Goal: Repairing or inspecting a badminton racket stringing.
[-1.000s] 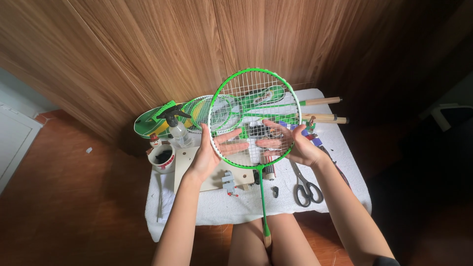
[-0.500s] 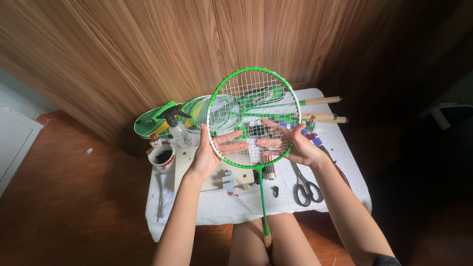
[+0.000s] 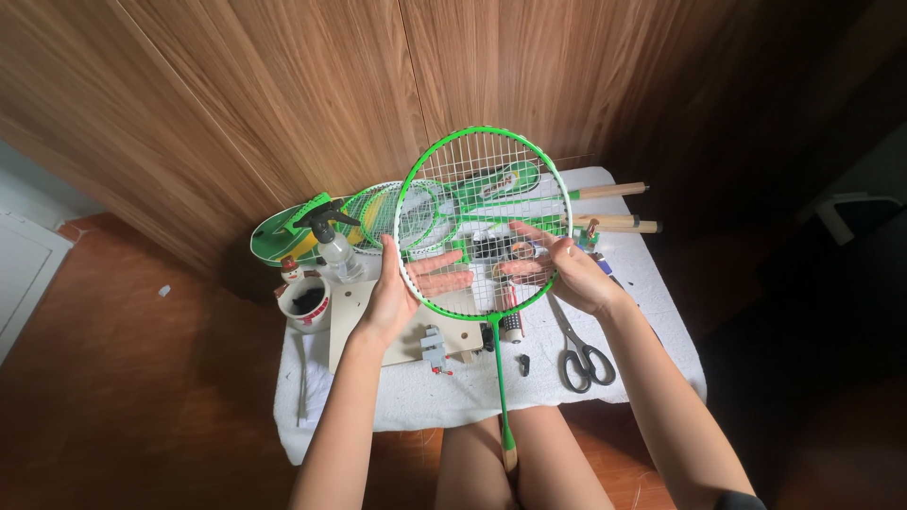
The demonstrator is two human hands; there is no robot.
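Both hands' grip, left hand (image 3: 392, 293) and right hand (image 3: 572, 274), fingers spread behind strings, on green racket (image 3: 484, 189) rim.

We note a bright green racket frame (image 3: 408, 189) with white strings in a square grid. Table cloth (image 3: 652, 312) white. Scissors (image 3: 581, 354) grey with black handles. Spray bottle (image 3: 333, 241) clear, black-topped. Wall (image 3: 236, 94) brown wood grain.

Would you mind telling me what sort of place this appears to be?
Probably a room at home set up as a small repair spot: a low cloth-covered table against a wood-panelled wall, bearing scissors, a spray bottle and spare rackets.
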